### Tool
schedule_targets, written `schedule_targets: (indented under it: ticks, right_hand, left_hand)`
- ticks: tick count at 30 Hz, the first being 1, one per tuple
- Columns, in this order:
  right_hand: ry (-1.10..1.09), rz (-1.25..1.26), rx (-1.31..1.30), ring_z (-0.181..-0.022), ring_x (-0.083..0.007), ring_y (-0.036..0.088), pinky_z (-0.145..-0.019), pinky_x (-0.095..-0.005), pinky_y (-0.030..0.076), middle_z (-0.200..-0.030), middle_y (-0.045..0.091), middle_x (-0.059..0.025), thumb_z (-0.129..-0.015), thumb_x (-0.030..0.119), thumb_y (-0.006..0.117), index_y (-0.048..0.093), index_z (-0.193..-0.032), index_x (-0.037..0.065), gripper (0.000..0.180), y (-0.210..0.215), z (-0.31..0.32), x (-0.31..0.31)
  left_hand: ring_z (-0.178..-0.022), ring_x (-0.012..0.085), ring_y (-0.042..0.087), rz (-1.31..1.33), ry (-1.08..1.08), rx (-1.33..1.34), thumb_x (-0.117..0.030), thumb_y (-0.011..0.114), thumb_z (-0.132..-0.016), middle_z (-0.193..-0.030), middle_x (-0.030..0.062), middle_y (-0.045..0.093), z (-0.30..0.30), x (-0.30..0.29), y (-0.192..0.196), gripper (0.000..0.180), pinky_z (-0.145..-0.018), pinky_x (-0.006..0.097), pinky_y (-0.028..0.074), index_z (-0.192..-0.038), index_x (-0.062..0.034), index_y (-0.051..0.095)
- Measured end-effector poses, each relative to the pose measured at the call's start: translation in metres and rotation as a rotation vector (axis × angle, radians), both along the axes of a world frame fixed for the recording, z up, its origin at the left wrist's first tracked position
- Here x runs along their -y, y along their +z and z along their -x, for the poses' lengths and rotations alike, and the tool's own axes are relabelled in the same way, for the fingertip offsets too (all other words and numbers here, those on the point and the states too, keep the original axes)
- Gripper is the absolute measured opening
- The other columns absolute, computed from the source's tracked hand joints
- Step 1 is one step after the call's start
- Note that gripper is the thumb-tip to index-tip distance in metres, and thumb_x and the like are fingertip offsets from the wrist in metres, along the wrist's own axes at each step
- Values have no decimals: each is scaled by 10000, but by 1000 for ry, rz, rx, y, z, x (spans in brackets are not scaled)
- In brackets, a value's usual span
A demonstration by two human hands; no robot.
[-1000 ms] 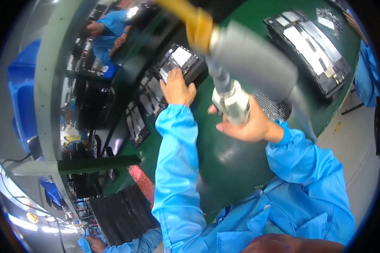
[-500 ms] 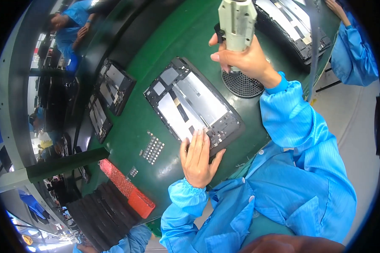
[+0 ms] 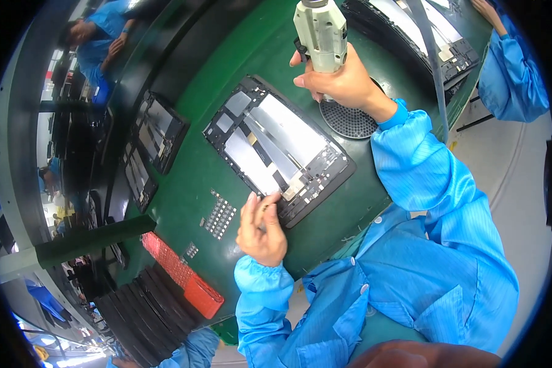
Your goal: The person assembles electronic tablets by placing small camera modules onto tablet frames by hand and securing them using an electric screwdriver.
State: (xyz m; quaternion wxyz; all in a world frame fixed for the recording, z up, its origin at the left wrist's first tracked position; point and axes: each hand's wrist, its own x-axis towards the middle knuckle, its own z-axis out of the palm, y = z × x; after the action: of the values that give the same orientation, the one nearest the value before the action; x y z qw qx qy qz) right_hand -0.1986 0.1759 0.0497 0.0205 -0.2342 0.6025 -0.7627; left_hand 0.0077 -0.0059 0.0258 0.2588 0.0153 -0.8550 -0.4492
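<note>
Lying on the green bench is an opened tablet [image 3: 288,138] with a black frame, silver panels and ribbon cables. My left hand [image 3: 262,236] is beside its near-left edge, fingers curled together. A tiny yellowish piece seems to show between thumb and fingers, too small to make out. My right hand [image 3: 346,83] grips a pale electric screwdriver [image 3: 322,37] above the bench, beyond the tablet's right side. Its tip is hidden behind my hand. Under my right wrist stands a round black grid tray [image 3: 348,121], partly covered.
Small parts sit in rows on a sheet [image 3: 219,218] left of my left hand. Two more opened devices [image 3: 159,132] lie at the left. Another stack [image 3: 435,40] is at the upper right, crossed by a hanging grey hose [image 3: 432,61]. Red bubble wrap [image 3: 202,297] lies near black stacked panels [image 3: 144,313].
My left hand has come off the tablet's near end, moved left and curled its fingers. My right hand has shifted slightly left with the screwdriver. The tablet has turned a little.
</note>
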Motion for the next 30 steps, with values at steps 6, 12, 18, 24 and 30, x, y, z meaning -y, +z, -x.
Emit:
schedule_targets:
  ticks: [6,12,18,24,30]
  right_hand:
    - [-9,17,-48,-482,-91,534,-425,-225,419,-655,584,-35,-701,29,661,590,-934,3,245,-5,3,2]
    - [-32,-6,-158,-492,-90,503,-452,-222,382,-584,524,-26,-763,64,643,511,-1055,-59,344,16,-24,14]
    - [208,41,-116,-503,-101,514,-474,-216,391,-573,533,-42,-764,24,591,482,-1085,-75,353,34,-72,63]
    - [336,142,55,-617,-65,552,-560,-229,462,-711,591,-30,-680,-17,674,568,-981,-25,319,32,-98,95]
    - [410,83,70,-689,-97,581,-638,-267,495,-836,620,-65,-675,-4,665,566,-1003,-19,343,18,-106,115]
  left_hand:
    - [-783,134,571,66,106,160,-3,600,-815,-878,89,602,0,35,11,112,-714,235,462,-903,59,628]
    - [-645,105,597,-620,62,376,7,659,-766,-761,67,628,-1,34,5,141,-595,200,484,-889,50,607]
    - [-618,65,560,-554,28,324,-35,651,-792,-738,39,628,10,42,-7,106,-554,179,444,-861,40,620]
    - [-628,63,550,-448,2,352,-11,663,-759,-753,61,612,19,49,-9,93,-574,191,453,-817,56,632]
    - [-609,75,566,-306,-38,327,29,622,-737,-720,62,616,21,51,-6,67,-535,203,460,-798,51,603]
